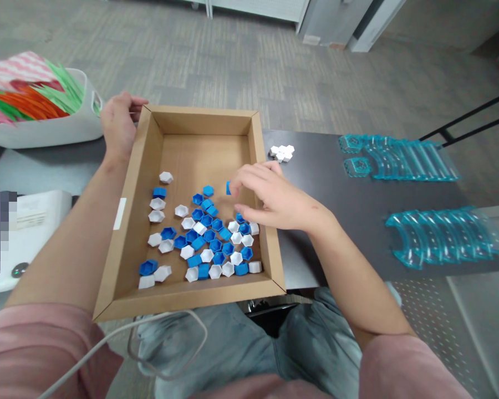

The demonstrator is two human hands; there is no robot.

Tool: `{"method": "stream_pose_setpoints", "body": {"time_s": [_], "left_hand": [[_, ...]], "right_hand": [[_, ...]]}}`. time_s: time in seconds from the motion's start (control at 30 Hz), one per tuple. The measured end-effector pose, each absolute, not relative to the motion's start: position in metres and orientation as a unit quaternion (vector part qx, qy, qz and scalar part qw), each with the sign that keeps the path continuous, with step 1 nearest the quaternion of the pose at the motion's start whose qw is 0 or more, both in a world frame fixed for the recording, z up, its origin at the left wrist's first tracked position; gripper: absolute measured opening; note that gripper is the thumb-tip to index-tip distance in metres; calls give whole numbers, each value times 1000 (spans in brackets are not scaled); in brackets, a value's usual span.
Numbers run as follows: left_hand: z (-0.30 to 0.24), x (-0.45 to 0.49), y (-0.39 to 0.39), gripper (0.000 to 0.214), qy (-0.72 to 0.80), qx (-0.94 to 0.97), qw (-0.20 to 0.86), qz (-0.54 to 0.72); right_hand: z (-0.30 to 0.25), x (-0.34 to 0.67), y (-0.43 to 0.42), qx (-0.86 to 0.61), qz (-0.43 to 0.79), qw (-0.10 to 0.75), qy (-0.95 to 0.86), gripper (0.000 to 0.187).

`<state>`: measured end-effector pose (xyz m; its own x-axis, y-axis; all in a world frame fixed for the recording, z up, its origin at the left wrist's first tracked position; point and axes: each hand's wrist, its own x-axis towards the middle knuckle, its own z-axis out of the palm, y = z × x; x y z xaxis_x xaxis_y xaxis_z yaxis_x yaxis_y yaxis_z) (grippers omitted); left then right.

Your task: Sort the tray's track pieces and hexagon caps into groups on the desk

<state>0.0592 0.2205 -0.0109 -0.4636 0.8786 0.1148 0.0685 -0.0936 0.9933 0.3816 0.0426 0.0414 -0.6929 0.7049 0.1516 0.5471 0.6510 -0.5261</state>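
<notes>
Small blue and white hexagonal plastic caps (203, 244) crowd the shallow brown cardboard tray's (108, 266) 6 o'clock half; its 12 o'clock half lies bare. The right hand (270, 199) pinches 1 blue hexagonal cap (228, 188), mostly hidden. The left hand (118, 124) grips the 11 o'clock corner.

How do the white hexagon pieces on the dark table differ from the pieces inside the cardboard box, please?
The white pieces on the table are all white and packed into a tight cluster; the pieces in the cardboard box mix blue and white and lie scattered loose. The table group is small, the box group far larger. The right hand pinches a blue piece over the box. Both sets look like small hexagonal caps.
</notes>
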Motion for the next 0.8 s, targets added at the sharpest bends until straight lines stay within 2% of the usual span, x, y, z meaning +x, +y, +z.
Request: {"method": "stream_pose_setpoints", "body": {"time_s": [0.07, 0.17, 0.37, 0.43, 0.57, 0.7, 0.8], "left_hand": [[-11, 59, 220, 41, 586, 403, 329, 622], [-10, 59, 219, 42, 588, 409, 328, 616], [-14, 56, 222, 37, 604, 418, 317, 600], [-15, 55, 224, 35, 610, 418, 316, 594], [-8, 57, 224, 42, 621, 401, 332, 586], [1, 65, 215, 47, 607, 389, 341, 604], [4, 70, 208, 51, 598, 397, 333, 611]], "right_hand": [[41, 384, 46, -351, 237, 202, -883, 13], [37, 390, 50, -359, 261, 248, -861, 14], [46, 424, 56, -441, 308, 345, -770, 45], [54, 441, 57, -471, 311, 323, -759, 44], [60, 469, 60, -502, 334, 213, -769, 30], [45, 481, 67, -494, 375, 141, -772, 21], [31, 482, 72, -472, 403, 106, -777, 21]]}}
